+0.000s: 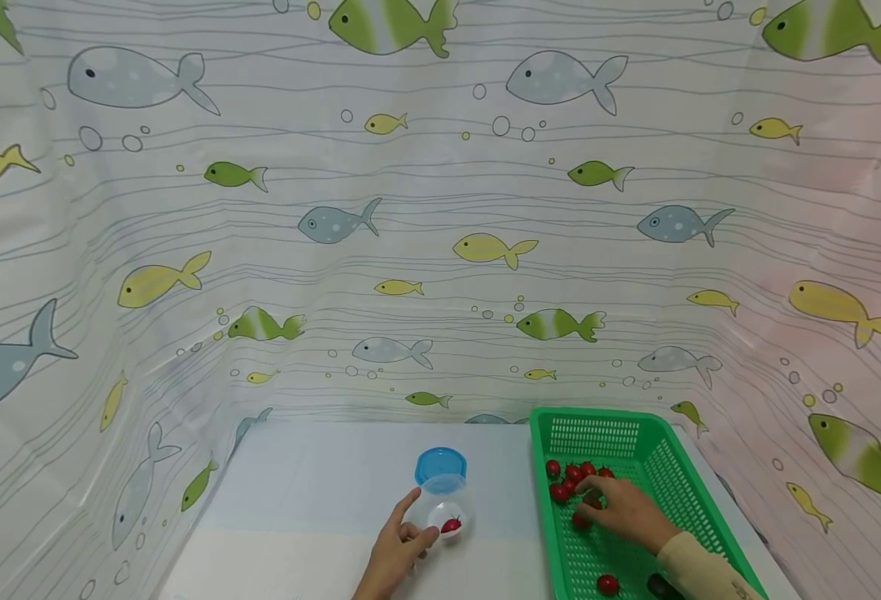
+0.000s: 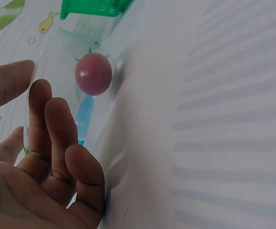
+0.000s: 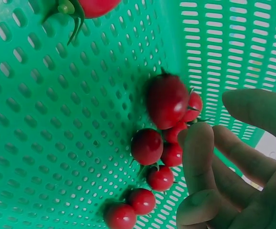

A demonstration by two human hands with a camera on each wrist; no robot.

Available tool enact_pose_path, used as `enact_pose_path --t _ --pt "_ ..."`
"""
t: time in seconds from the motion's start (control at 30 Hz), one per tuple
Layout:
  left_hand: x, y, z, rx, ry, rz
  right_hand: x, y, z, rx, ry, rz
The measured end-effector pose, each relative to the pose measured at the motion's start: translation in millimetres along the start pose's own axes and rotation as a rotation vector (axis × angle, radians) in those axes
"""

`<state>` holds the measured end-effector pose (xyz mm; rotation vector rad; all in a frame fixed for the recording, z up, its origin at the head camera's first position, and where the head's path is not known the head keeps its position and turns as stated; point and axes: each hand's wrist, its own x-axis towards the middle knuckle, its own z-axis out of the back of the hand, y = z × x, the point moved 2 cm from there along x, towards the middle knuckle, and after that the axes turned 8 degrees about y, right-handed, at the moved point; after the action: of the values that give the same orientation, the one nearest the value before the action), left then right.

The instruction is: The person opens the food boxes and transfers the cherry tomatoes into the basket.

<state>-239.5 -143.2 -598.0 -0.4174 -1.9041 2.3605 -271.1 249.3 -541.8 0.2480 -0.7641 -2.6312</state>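
Observation:
In the head view my left hand point(image 1: 395, 546) is at the left side of a clear plastic container point(image 1: 464, 500). Its thumb and curled fingers lie around the container wall in the left wrist view. One red cherry tomato point(image 2: 93, 74) lies inside. My right hand point(image 1: 628, 510) reaches into a green basket point(image 1: 545, 533), over a group of cherry tomatoes point(image 3: 147, 146). Its fingers point(image 3: 198, 148) are loosely bent, with a gap between them and the thumb. A larger-looking, slightly blurred cherry tomato point(image 3: 166, 101) is close beside the fingertips.
A blue lid point(image 1: 440, 460) lies just behind the container on the white table point(image 1: 297, 500). Another tomato point(image 1: 608, 584) sits near the front of the basket, by a dark object point(image 1: 663, 587) under the right sleeve point(image 1: 703, 567). Fish-patterned sheeting point(image 1: 440, 250) surrounds the table.

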Motion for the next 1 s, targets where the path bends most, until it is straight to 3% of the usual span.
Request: enact_pose_path --t 0.4,1.0 --pt "-0.8 -2.0 -0.1 0.01 -0.002 -0.001 0.2 2 1 -0.001 -0.005 0.038" --pt "-1.9 -1.4 -1.0 0.008 -0.008 -0.002 6.2 18 22 -0.026 -0.092 0.043"
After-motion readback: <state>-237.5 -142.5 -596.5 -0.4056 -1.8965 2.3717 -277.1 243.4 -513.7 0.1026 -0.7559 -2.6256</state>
